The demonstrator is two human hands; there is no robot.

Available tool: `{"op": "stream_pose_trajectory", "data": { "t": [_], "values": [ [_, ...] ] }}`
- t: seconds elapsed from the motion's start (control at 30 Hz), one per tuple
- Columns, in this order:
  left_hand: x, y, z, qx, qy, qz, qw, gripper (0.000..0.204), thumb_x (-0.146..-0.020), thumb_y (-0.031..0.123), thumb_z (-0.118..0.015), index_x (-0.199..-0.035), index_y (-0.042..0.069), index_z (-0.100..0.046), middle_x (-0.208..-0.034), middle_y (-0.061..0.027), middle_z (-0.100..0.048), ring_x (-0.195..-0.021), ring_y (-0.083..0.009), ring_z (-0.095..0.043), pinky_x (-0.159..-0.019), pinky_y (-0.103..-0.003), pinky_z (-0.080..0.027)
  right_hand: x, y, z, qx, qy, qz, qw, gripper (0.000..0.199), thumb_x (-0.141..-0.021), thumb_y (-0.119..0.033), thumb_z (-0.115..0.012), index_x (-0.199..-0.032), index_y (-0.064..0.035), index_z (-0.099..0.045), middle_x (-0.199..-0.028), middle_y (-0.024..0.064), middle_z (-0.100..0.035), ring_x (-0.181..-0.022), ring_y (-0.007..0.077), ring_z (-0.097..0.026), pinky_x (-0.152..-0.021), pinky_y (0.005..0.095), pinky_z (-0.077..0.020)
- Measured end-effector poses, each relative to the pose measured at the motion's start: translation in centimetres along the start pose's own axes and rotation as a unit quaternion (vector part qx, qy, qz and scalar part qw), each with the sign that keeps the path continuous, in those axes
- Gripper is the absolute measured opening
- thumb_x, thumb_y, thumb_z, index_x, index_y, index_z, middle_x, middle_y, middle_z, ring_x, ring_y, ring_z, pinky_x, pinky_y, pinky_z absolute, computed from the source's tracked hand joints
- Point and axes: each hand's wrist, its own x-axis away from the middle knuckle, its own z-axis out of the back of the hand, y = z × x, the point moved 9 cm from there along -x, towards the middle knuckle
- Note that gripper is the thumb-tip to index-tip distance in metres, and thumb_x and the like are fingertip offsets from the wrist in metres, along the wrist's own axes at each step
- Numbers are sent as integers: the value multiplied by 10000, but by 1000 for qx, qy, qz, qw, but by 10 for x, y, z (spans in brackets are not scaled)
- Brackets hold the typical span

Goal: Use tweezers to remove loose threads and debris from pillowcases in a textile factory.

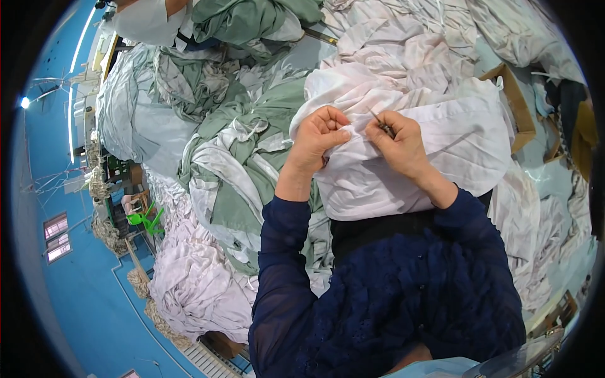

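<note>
A pale pinkish-white sheet of cloth (450,142) lies spread over my lap and the heap in front of me. My left hand (318,138) is closed, pinching an edge of this cloth between thumb and fingers. Close to its right, my right hand (402,143) holds small dark thread snips (386,129), with a thin metal tip pointing up and to the left. The tip is just above the cloth, a short way from my left fingertips. Whether the blades are apart is too small to tell.
Green and white cloth (246,189) is heaped left of my lap, with a pale pile (198,286) nearer on the left. A cardboard box (518,110) stands at the right. Another person's white garment (148,24) shows at the far left, and a bright green chair (150,219) stands beyond the heaps.
</note>
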Motion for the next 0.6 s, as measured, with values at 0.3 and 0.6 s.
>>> {"op": "stream_pose_trajectory", "data": {
  "t": [0.3, 0.6],
  "values": [
    [10, 14, -3, -113, 35, -51, 992, 196, -818, -31, -727, -994, 11, -652, -906, -2, -650, -782, -67, -590, -715, -214, -478, -2, 9, -5, -171, -45, -73, 982, 97, -982, -102, -612, -923, -28, -591, -712, -23, -565, -589, 35, -499, -537, 200, -387],
    [41, 79, -82, -610, 104, -311, 721, 163, -724, 50, -757, -883, 67, -726, -901, -51, -660, -898, -253, -607, -733, -370, -482, 1, -43, 1, 14, -38, 88, 995, 106, -929, -50, -661, -871, -6, -584, -753, -10, -566, -644, 71, -505, -592, 218, -405]
  ]
}}
